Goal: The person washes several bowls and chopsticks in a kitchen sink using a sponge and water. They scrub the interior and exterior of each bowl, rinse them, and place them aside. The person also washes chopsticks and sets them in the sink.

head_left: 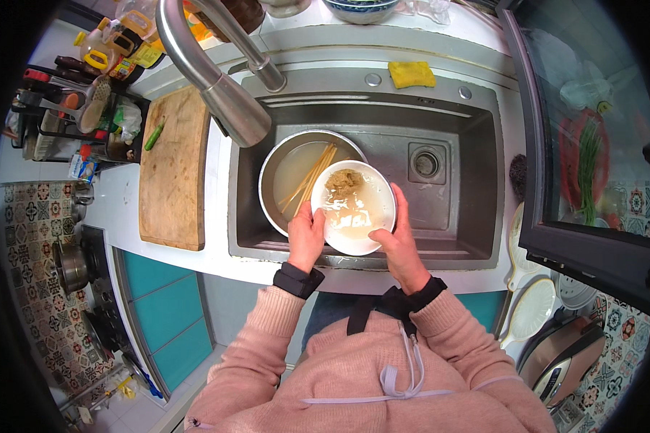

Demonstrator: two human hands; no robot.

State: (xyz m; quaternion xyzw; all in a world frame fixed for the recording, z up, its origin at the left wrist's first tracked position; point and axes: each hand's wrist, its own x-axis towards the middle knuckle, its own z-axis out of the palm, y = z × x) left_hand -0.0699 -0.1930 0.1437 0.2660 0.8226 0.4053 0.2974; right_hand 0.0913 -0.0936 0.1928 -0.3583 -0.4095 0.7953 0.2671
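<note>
Between my two hands I hold a white bowl (372, 242) over the sink (473, 180). It contains cloudy liquid and a brownish, fibrous clump (344, 184), whose kind I cannot make out. My left hand (307, 237) grips the bowl's left rim. My right hand (401, 242) grips the right side, its thumb on the near rim. Below and to the left, a round metal pot (269, 173) stands in the sink with cloudy water. Several wooden chopsticks (318, 167) lean in the pot, partly hidden by the bowl.
The faucet (235, 108) arches over the sink's left side. A yellow sponge (412, 74) lies on the back rim. To the left, a wooden cutting board (173, 195) carries a green pepper (154, 136). The dark-framed window (534, 180) juts in from the right.
</note>
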